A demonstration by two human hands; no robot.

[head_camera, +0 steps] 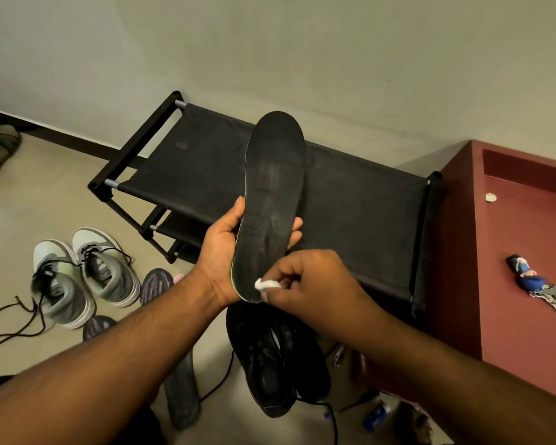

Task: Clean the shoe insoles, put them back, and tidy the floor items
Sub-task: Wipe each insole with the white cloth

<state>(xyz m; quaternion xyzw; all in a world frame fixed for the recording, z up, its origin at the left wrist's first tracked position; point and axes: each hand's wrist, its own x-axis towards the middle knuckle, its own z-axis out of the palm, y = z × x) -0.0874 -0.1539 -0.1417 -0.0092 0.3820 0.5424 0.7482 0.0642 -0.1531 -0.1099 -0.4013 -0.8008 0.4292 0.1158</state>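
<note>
**Insole held up, wad at its heel**

Black fabric-shelved shoe rack [270, 175] against the wall, top shelf bare. Long black foam insole [270, 203] held upright above it: left hand [225, 248] grips its middle, fingers [294, 231] wrapped round the far edge. Right hand [315, 281] pinches a small white wad [265, 284] against the heel end. Black shoes [270, 364] on the floor below.

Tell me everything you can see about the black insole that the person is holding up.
The insole is long, flat and black, with a pale thin edge along its left side and faint grey rub marks on its face. It is held up lengthwise, toe end away, over the black shoe rack. The left hand grips its lower half from the side. The right hand pinches a small white wipe against its heel end.
</note>
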